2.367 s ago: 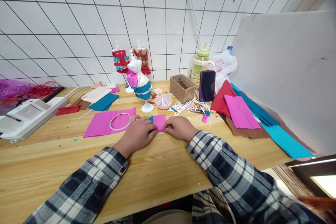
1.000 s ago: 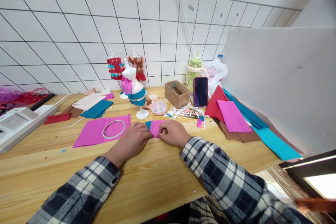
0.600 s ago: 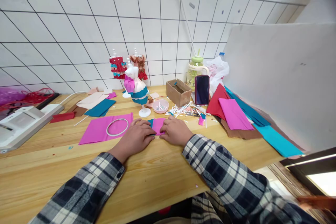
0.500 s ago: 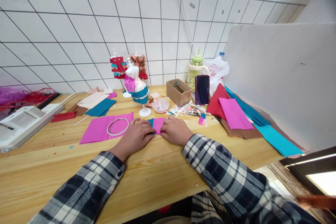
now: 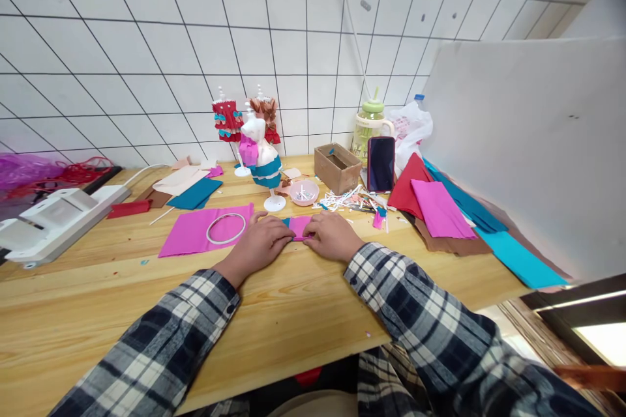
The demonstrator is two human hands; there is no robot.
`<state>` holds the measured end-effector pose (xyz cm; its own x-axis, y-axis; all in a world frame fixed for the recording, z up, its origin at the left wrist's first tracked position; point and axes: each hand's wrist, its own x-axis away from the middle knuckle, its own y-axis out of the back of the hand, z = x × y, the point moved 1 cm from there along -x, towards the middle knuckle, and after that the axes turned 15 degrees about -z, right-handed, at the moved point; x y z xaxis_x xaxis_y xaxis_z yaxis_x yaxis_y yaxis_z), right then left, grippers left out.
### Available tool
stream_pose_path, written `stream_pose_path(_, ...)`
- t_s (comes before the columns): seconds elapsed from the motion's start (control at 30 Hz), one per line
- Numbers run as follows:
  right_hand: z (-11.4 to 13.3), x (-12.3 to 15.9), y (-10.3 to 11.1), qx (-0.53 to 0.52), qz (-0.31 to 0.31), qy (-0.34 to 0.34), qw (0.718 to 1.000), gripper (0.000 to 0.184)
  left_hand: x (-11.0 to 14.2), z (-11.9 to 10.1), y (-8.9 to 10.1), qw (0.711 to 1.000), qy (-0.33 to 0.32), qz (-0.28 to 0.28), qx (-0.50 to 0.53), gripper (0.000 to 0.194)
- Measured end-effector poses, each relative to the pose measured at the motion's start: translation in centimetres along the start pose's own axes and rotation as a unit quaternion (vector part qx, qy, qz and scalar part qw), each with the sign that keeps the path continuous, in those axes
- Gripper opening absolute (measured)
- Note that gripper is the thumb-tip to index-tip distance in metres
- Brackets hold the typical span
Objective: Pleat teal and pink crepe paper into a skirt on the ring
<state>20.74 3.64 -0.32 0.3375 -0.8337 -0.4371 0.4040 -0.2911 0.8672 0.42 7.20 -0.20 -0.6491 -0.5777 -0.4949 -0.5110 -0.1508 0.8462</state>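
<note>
Between my hands a small piece of pink crepe paper lies on the table, with teal paper showing at its left end. Its near edge looks folded into a narrow band. My left hand presses down at the left end, fingers bent together over the edge. At the other end my right hand pinches the near edge between thumb and fingers. Left of my left hand, a white ring rests on a larger pink sheet. Just behind stands a small white dress form dressed in pink and teal paper.
Paper scraps, a pink dish and a cardboard box stand behind my hands. A phone leans before a green-lidded bottle. Coloured paper is piled right; a power strip lies left.
The view has shifted slightly, so everything sits a little further right. My hands stay on the paper, and its near edge now shows as a narrow fold between my fingertips.
</note>
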Motion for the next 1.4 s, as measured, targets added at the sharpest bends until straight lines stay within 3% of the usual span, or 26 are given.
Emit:
stream_pose_path(0.37, -0.3, 0.1, 0.1, -0.100, -0.041, -0.038, 0.993, 0.023, 0.2, -0.4, 0.2, 0.996, 0.068, -0.057, -0.006, 0.027)
stream_pose_path(0.5, -0.6, 0.1, 0.0, -0.197, -0.048, -0.100, 0.974, 0.025, 0.2, -0.3, 0.3, 0.993, 0.089, -0.072, 0.004, 0.026)
stream_pose_path(0.63, -0.9, -0.1, -0.5, -0.330, -0.034, -0.208, 0.920, 0.017, 0.1, -0.7, 0.7, 0.991, 0.101, -0.072, 0.058, 0.026)
stream_pose_path(0.7, -1.0, -0.1, -0.5, -0.409, -0.014, -0.240, 0.880, 0.019, -0.1, -0.9, 1.1, 0.980, 0.144, -0.058, 0.121, 0.027)
stream_pose_path(0.77, -1.2, 0.0, -0.4, -0.490, 0.010, -0.263, 0.831, 0.029, -0.2, -0.9, 1.5, 0.952, 0.225, -0.034, 0.204, 0.030)
stream_pose_path(0.83, -1.4, 0.1, -0.2, -0.556, 0.035, -0.278, 0.783, 0.044, -0.1, -0.7, 1.8, 0.906, 0.307, -0.003, 0.292, 0.035)
stream_pose_path(0.9, -1.5, 0.2, -0.1, -0.573, 0.063, -0.284, 0.766, 0.053, 0.1, -0.2, 1.7, 0.869, 0.357, 0.030, 0.340, 0.037)
stream_pose_path(0.97, -1.6, 0.2, -0.1, -0.509, 0.048, -0.278, 0.813, 0.049, 0.3, 0.3, 1.3, 0.871, 0.370, 0.049, 0.318, 0.034)
stream_pose_path(1.03, -1.8, 0.1, -0.2, -0.377, -0.019, -0.243, 0.893, 0.036, 0.5, 0.8, 0.6, 0.899, 0.350, 0.058, 0.256, 0.032)
stream_pose_path(1.1, -1.9, 0.0, -0.4, -0.263, -0.073, -0.191, 0.943, 0.027, 0.6, 1.0, 0.0, 0.924, 0.315, 0.060, 0.206, 0.031)
stream_pose_path(1.17, -1.8, 0.0, -0.7, -0.220, -0.059, -0.164, 0.960, 0.028, 0.7, 1.0, -0.5, 0.939, 0.288, 0.054, 0.181, 0.031)
stream_pose_path(1.3, -1.5, -0.1, -1.2, -0.203, 0.013, -0.162, 0.966, 0.035, 0.7, 1.0, -0.8, 0.945, 0.282, 0.047, 0.156, 0.032)
stream_pose_path(1.4, -1.1, 0.0, -1.5, -0.161, 0.023, -0.168, 0.972, 0.022, 0.7, 1.0, -0.8, 0.950, 0.277, 0.046, 0.135, 0.030)
